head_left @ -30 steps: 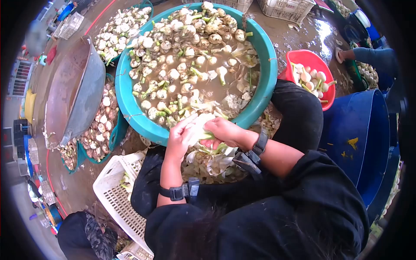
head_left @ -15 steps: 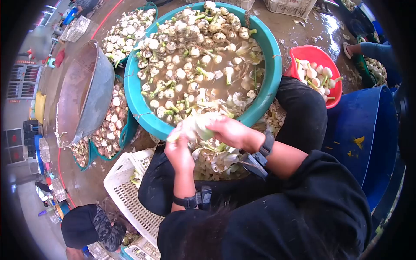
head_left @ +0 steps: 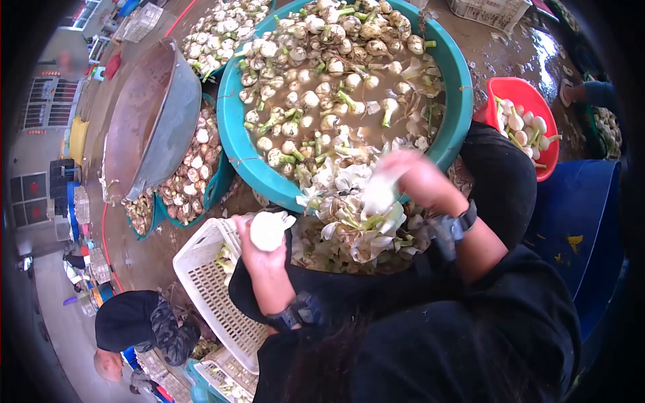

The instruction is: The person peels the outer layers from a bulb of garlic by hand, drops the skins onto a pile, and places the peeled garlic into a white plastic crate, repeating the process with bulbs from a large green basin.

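My left hand (head_left: 262,258) is wrapped round a white peeled garlic bulb (head_left: 267,232), above the edge of a white plastic crate (head_left: 218,289). My right hand (head_left: 420,178), blurred by motion, is closed on pale garlic skin (head_left: 380,195) over a heap of loose skins (head_left: 363,235) between my legs. Beyond both hands, a large teal tub (head_left: 232,127) holds muddy water with many garlic bulbs and floating skins. A red basin (head_left: 547,158) with cleaner white bulbs stands by my right knee.
A grey metal tub (head_left: 151,124) leans on its side at the left, beside baskets of unpeeled bulbs (head_left: 195,174). Another person (head_left: 131,319) bends at the lower left. A large blue barrel (head_left: 571,221) stands at the right, with someone's foot (head_left: 568,93) above it.
My hands have moved apart, the left holding the bulb and the right pulling skin away to the right. The view has shifted, and the person at lower left shows more of the head.
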Demonstrator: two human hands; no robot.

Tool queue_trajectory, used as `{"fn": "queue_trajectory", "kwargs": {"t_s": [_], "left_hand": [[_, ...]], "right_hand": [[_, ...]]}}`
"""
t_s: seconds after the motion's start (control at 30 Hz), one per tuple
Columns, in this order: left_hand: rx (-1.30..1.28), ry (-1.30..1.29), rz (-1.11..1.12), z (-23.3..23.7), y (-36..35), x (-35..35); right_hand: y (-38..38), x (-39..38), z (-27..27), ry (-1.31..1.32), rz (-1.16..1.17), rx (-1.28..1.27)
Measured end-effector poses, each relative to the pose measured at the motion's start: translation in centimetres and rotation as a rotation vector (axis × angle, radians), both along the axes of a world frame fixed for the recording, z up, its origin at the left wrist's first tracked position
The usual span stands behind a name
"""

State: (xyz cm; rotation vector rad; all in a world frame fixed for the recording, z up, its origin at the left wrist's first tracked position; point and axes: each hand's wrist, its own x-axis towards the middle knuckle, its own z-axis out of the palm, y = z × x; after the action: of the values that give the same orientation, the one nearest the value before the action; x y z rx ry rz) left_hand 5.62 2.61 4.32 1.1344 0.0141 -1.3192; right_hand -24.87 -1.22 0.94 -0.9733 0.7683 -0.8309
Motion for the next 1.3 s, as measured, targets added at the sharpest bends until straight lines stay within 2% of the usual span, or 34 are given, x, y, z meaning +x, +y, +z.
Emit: {"fn": "queue_trajectory", "kwargs": {"t_s": [0.03,0.07,0.1,0.13,0.17,0.2,0.23,0.27,0.3,0.33,0.37,0.4,0.43,0.47,0.5,0.53,0.57,0.6,0.67,0.7,0.73,0.77,0.8,0.83,0.87,0.9,0.97,1.03,1.07,1.1,1.13,1.23,1.27,1.3], "left_hand": [[-0.078,-0.148,0.078,0.0,0.2,-0.1],[-0.169,-0.198,-0.016,0.1,-0.1,-0.6],[-0.254,-0.244,-0.113,0.3,-0.1,-1.1],[-0.242,-0.236,-0.126,0.4,0.0,-1.9],[-0.264,-0.226,-0.119,0.6,-0.2,-2.9],[-0.288,-0.219,-0.116,0.6,-0.5,-3.4],[-0.269,-0.339,-0.084,0.2,-0.1,-1.5],[-0.054,-0.482,0.086,2.3,-0.3,-1.8],[-0.107,-0.553,0.11,1.2,0.6,2.8],[-0.301,-1.148,0.074,3.8,2.4,1.8],[0.143,-0.954,0.221,5.1,3.5,8.7],[0.397,-1.244,0.245,8.5,4.3,7.1],[0.368,-1.589,0.32,8.3,6.2,10.4],[0.365,-1.704,0.292,8.8,7.6,11.7],[0.36,-1.821,0.266,9.3,7.9,12.3],[0.353,-1.819,0.268,9.2,7.1,11.2],[0.278,-1.702,0.313,8.8,6.1,8.9],[0.208,-1.585,0.35,8.5,5.2,6.5],[0.086,-1.471,0.179,7.1,1.9,1.9],[-0.086,-1.34,0.102,6.2,0.4,-0.7],[-0.167,-1.452,-0.091,4.3,-0.9,-2.0],[-0.176,-1.216,-0.228,2.8,-2.5,-4.2],[-0.069,-0.974,-0.331,0.2,-4.0,-5.6],[-0.052,-0.785,-0.477,-1.5,-4.7,-7.5],[0.136,-0.728,-0.637,-2.4,-6.0,-9.3],[0.155,-0.674,-0.723,-2.8,-6.4,-10.6],[0.194,-0.509,-0.811,-4.3,-7.2,-11.0],[0.088,-0.669,-0.748,-3.8,-6.2,-12.1],[0.127,-0.585,-0.684,-4.0,-6.0,-11.9],[0.166,-0.502,-0.617,-4.7,-5.7,-11.5],[0.09,-0.593,-0.599,-6.2,-5.2,-11.2],[0.153,-0.453,-0.53,-5.6,-4.4,-10.7],[0.172,-0.473,-0.653,-4.8,-4.1,-9.9],[0.171,-0.473,-0.653,-4.4,-3.8,-9.6]], "right_hand": [[0.3,1.8,0.4,0.402,0.284,-0.121],[1.2,4.2,0.8,0.55,0.293,-0.336],[2.0,7.0,0.7,0.581,0.167,-0.395],[1.9,9.1,1.2,0.302,0.165,-0.295],[1.7,11.0,1.5,0.079,0.045,-0.38],[1.6,11.4,3.2,0.017,0.126,-0.103],[1.5,11.6,3.4,0.0,0.1,0.028],[1.6,11.4,2.6,0.007,0.093,-0.2],[1.6,10.8,1.4,0.024,0.088,-0.429],[1.3,9.7,0.4,0.16,0.155,-0.341],[0.7,9.0,-2.7,0.225,0.007,-0.262],[-1.2,6.9,-3.0,0.387,-0.023,0.194],[-3.3,6.3,-7.0,0.255,-0.405,0.3],[-5.4,4.6,-9.2,0.085,-0.769,0.412],[-7.9,2.2,-10.5,0.107,-0.718,0.528],[-10.3,1.3,-12.8,-0.057,-0.808,0.697],[-12.4,0.8,-13.9,0.134,-0.818,0.72],[-13.9,0.3,-15.4,0.156,-0.713,0.77],[-14.5,0.6,-19.5,0.109,-0.711,0.706],[-14.6,0.8,-18.3,0.064,-0.699,0.646],[-12.6,0.4,-17.3,-0.315,-0.525,0.591],[-10.7,1.4,-14.1,0.331,-0.392,0.285],[-8.4,2.9,-8.7,0.644,-0.336,0.082],[-6.2,3.3,-4.9,0.663,-0.169,0.078],[-3.7,5.1,-8.5,0.506,-0.312,-0.205],[-2.3,5.4,-6.4,0.594,-0.095,-0.071],[0.1,6.2,-3.4,0.565,-0.074,-0.332],[1.2,6.4,-2.6,0.847,-0.013,-0.51],[1.4,6.5,-2.1,0.852,-0.015,-0.508],[1.6,6.7,-1.4,0.969,0.067,-0.636],[1.6,6.9,-1.0,1.083,0.152,-0.768],[1.5,7.6,-3.3,0.989,0.125,-0.862],[1.1,7.3,-3.2,0.921,0.185,-0.892],[1.1,7.2,-3.1,0.92,0.184,-0.893]]}}
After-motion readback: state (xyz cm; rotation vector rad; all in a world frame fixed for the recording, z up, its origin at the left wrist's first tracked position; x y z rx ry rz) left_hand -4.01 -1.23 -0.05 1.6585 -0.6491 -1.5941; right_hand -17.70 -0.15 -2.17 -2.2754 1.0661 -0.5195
